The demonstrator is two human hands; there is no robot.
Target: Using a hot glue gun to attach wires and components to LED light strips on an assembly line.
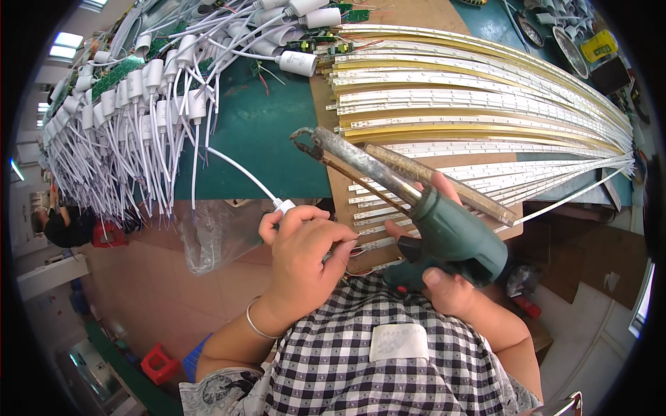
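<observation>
My right hand [444,277] grips the green handle of a soldering gun [444,232]. Its long grey, scorched barrel [354,159] points up and to the left over the bench. My left hand [305,253] is closed on a small white connector [283,205] at the end of a thin white cable [239,168]. That cable runs up and left across the green mat [257,132]. Thin red wires show just right of my left fingers. Both hands hover at the bench's near edge, close together.
Many long LED strips [485,97] fan out on a brown board at right. A big pile of white cabled connectors [139,104] and green circuit boards fills the upper left. A clear plastic bag [215,232] hangs off the bench edge. Another person [62,222] sits far left.
</observation>
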